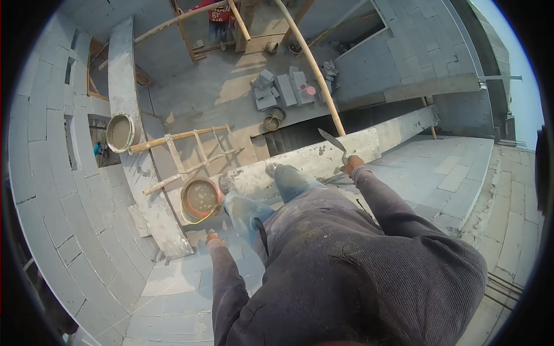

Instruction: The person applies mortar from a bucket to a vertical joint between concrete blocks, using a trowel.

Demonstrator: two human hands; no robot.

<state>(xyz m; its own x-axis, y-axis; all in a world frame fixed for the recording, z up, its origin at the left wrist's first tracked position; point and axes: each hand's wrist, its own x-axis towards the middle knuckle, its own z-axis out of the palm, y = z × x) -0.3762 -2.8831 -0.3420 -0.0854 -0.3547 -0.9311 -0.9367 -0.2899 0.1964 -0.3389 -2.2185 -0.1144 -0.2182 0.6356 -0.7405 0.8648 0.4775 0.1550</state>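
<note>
I look straight down from the top of a block wall. My right hand [352, 166] is shut on the handle of a trowel [333, 140], whose blade points up and left over the concrete beam [323, 154]. My left hand [214, 238] hangs at the end of a dark sleeve, just above the grey blocks; its fingers are hidden from here. A mortar pan [200, 199] with an orange rim sits on the beam just ahead of the left hand. My knees in dusty jeans [291, 181] are between the two hands.
A second pan [120, 132] rests on the left ledge. A bamboo ladder [187, 154] lies across the gap below. Bamboo poles [311, 63] cross the drop. Loose blocks [283, 89] lie on the lower floor, where a person in red [219, 14] stands.
</note>
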